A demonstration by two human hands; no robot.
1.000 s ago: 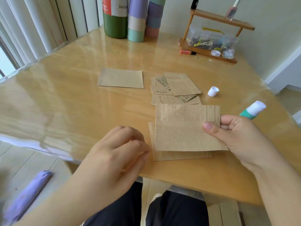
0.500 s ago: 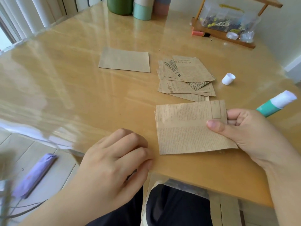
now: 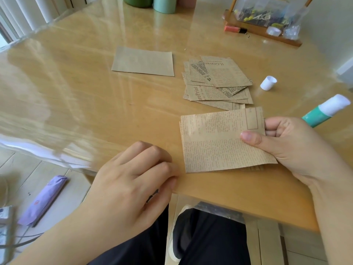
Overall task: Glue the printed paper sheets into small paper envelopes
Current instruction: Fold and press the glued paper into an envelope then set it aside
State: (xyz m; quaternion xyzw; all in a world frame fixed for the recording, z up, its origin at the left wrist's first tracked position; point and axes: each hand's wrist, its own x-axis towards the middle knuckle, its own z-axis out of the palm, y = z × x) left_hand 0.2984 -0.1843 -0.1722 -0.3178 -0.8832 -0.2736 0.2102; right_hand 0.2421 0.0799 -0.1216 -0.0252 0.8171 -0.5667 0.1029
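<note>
Head view: since a second ago the folded kraft-brown printed paper sheet (image 3: 222,140) has settled; its upper flap, then lifted, now lies flat over the lower half, so the fold looks closed and this envelope seems ready for pressing or setting aside. The right hand (image 3: 292,148) pinches its three-o'clock edge, thumb on top, while also holding the green-and-white glue stick (image 3: 324,110), uncapped, pointing to two o'clock. The left hand (image 3: 133,180) rests loosely curled at the bench (image 3: 76,96) edge at eight o'clock, holding nothing I can see. The loose pile of printed sheets (image 3: 215,81) waits at twelve o'clock; the white cap (image 3: 268,83) lies beside it.
</note>
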